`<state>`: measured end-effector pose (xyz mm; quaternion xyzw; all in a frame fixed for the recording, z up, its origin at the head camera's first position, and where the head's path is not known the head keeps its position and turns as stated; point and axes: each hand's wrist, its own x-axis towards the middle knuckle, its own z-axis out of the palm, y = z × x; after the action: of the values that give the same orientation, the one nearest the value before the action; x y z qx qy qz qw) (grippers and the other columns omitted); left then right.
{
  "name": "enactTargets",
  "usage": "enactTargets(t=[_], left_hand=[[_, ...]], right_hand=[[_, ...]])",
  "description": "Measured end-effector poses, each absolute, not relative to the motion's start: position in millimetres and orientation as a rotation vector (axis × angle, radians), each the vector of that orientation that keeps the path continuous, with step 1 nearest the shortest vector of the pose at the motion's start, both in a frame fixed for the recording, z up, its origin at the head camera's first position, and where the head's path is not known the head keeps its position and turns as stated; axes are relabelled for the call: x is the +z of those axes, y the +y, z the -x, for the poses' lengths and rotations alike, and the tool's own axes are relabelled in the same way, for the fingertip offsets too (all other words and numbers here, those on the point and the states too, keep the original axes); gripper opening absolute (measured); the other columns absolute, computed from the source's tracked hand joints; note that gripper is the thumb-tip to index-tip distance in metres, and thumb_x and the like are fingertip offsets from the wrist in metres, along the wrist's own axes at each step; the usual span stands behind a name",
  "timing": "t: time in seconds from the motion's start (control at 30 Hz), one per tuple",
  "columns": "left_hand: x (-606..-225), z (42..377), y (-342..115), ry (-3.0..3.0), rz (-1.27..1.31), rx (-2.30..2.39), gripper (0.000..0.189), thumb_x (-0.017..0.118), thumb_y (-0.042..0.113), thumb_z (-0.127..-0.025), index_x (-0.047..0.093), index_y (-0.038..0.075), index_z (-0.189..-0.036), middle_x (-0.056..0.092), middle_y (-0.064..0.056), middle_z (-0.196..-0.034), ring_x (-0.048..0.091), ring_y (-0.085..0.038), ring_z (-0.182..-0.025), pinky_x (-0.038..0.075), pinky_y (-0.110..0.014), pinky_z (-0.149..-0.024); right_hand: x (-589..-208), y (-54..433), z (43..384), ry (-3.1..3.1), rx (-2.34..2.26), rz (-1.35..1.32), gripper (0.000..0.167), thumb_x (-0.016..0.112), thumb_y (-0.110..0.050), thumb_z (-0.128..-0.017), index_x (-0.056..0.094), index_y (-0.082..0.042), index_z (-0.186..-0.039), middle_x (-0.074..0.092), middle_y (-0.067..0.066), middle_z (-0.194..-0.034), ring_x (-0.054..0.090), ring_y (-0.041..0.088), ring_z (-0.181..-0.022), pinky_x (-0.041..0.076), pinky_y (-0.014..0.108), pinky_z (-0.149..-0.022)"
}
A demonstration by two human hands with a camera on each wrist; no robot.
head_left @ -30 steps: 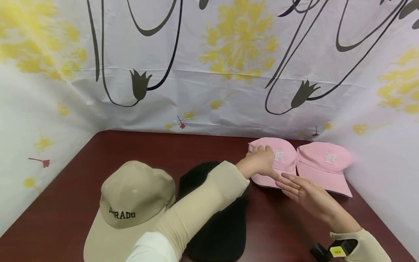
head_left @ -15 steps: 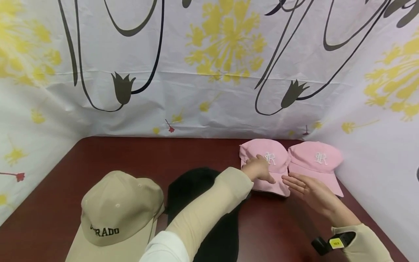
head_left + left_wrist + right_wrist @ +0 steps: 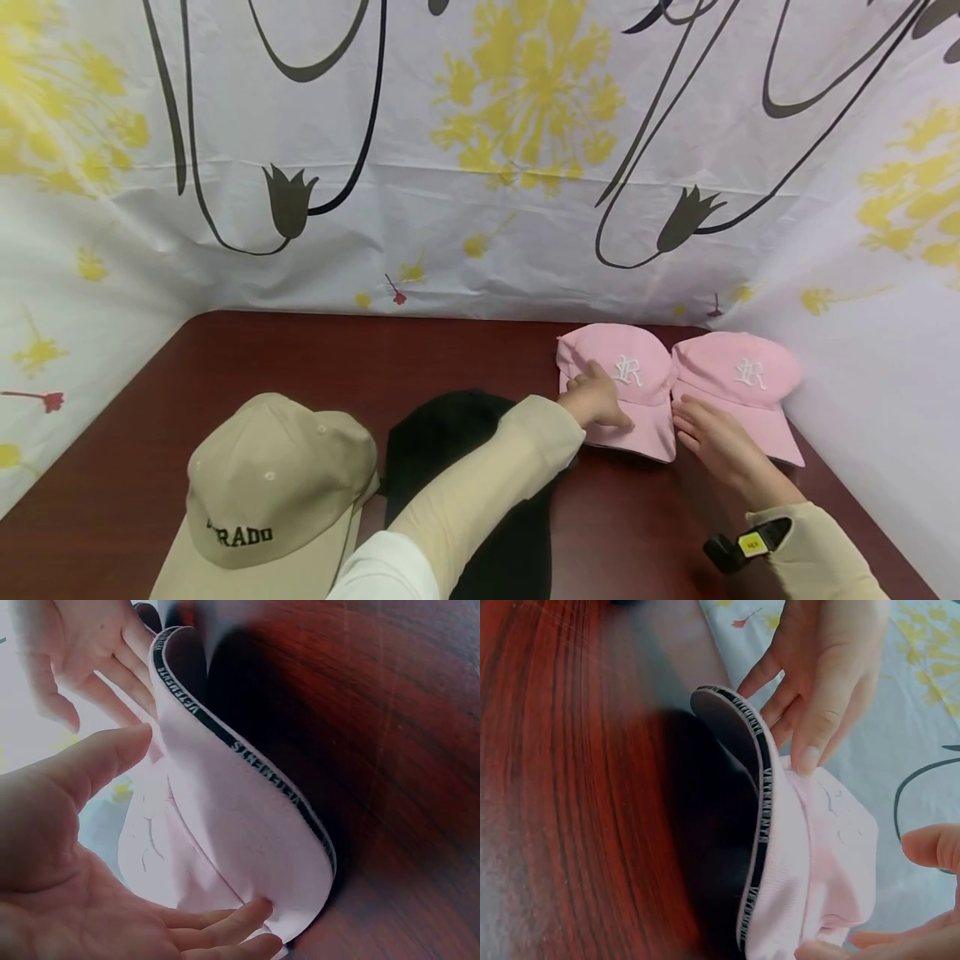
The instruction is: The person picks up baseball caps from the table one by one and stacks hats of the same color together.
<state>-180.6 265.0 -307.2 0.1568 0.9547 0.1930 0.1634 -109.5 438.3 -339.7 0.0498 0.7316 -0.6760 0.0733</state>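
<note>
— Where's the pink cap [image 3: 641,390]?
— Back right of the table [image 3: 352,354], just beside its twin [image 3: 738,367]. The left hand [image 3: 596,398] lies against its side, fingers spread.
— And the right hand [image 3: 716,440]?
— Fingers straight, by the brim's [image 3: 647,429] other edge; I can't tell whether they touch.
— How would you square it up?
— Nudge evenly from both sides with flat fingers, I'd say, so the brim's curve doesn't buckle.

The pink cap [image 3: 651,423] between your left hand [image 3: 594,400] and right hand [image 3: 718,442] looked like matt cloth; the table [image 3: 622,525] beneath them was glossy, grained wood, the sheet [image 3: 525,258] beyond them smooth but creased.
</note>
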Motion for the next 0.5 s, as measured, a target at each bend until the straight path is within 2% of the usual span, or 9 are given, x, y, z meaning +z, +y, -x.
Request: enactTargets(t=[0.07,0.3,0.5], left_hand=[[-309,181,266,2.727,-0.447,0.551,0.106,0.076,0.046,-0.07,0.013,0.008,-0.147,0.043,-0.012,-0.13,0.041,-0.022,-0.115,0.041,-0.036,-0.085],[-313,184,262,2.741,-0.414,0.61,0.103,0.076,0.043,-0.069,0.016,0.008,-0.146,0.046,-0.013,-0.125,0.044,-0.021,-0.109,0.041,-0.036,-0.081],[-314,186,258,2.735,-0.42,0.629,0.104,0.076,0.043,-0.068,0.016,0.007,-0.146,0.047,-0.014,-0.125,0.043,-0.022,-0.109,0.04,-0.037,-0.084]], right_hand=[[-341,436,113,2.168,-2.037,-0.199,0.067,0.028,-0.023,-0.101,-0.018,0.01,-0.137,-0.015,0.027,-0.145,-0.006,0.04,-0.133,0.001,0.047,-0.106],[-343,430,124,2.138,-2.035,-0.234,0.071,0.032,-0.021,-0.099,-0.02,0.008,-0.137,-0.021,0.025,-0.144,-0.015,0.038,-0.132,-0.003,0.048,-0.106],[-345,428,130,2.2,-1.99,-0.257,0.072,0.034,-0.022,-0.098,-0.017,0.009,-0.138,-0.021,0.025,-0.145,-0.018,0.036,-0.131,-0.006,0.049,-0.105]])
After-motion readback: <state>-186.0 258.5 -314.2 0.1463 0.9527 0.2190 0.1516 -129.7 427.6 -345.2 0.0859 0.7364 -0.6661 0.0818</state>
